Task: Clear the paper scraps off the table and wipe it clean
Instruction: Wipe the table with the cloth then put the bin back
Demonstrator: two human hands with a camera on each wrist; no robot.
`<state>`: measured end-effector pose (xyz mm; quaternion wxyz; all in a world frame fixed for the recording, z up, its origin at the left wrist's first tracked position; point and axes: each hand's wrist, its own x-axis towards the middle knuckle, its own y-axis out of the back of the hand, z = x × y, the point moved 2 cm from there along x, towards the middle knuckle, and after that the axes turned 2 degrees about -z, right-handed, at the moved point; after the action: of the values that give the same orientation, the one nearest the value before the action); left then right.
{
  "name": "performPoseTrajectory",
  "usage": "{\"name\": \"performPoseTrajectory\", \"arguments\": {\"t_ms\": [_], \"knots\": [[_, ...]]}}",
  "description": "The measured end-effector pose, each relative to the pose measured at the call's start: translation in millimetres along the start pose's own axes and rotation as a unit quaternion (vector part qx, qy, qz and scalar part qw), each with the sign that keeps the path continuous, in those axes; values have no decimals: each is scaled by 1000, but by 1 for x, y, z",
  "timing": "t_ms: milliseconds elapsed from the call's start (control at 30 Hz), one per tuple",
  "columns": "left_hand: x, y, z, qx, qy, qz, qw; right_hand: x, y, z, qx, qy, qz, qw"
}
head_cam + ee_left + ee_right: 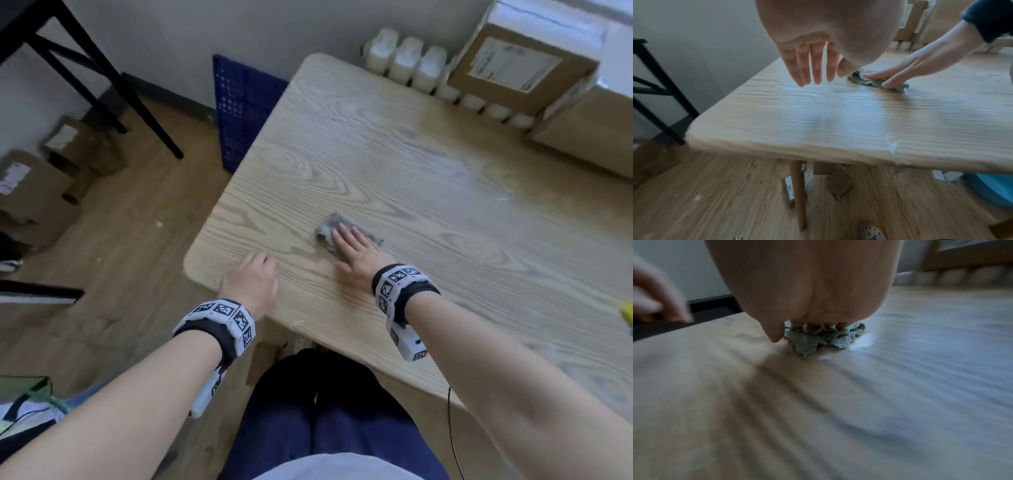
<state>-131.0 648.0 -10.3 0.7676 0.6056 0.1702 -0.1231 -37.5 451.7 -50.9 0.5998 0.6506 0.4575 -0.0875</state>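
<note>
My right hand (356, 250) lies flat on a crumpled grey-green cloth (327, 228) and presses it onto the light wooden table (428, 154), near the front left. The left wrist view shows its straight fingers on top of the cloth (859, 81). In the right wrist view the cloth (818, 340) bunches out under my palm. My left hand (251, 277) hovers with relaxed fingers (813, 69) over the table's near-left corner and holds nothing. A small white paper scrap (892, 146) sits at the table's near edge. The views are motion-blurred.
A cardboard box (520, 68) and a row of white bottles (411, 61) stand behind the table. A blue perforated crate (246, 109) leans at its left. A blue bin (995, 186) sits under the table. A white scrap (159, 224) lies on the floor.
</note>
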Motion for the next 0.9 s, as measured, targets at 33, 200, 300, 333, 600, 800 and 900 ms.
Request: {"name": "performPoseTrajectory", "arguments": {"t_ms": [33,200,300,333,600,800,900], "knots": [[4,-2,7,6,-13,-2,1000,-8,3,26,29,-43,17,999],[20,-12,26,21,-33,-36,999,-51,3,110,154,-194,42,968],[24,-16,26,34,-32,-57,997,-47,-3,99,173,-206,50,962],[25,-16,26,33,-30,-62,997,-42,-5,87,170,-191,53,965],[26,0,26,39,-50,-18,998,-23,-45,-51,48,51,2,998],[29,-2,35,57,-44,-47,996,-45,-33,30,95,-34,47,994],[32,-8,35,61,-51,-54,995,-78,-41,94,117,-156,74,978]]}}
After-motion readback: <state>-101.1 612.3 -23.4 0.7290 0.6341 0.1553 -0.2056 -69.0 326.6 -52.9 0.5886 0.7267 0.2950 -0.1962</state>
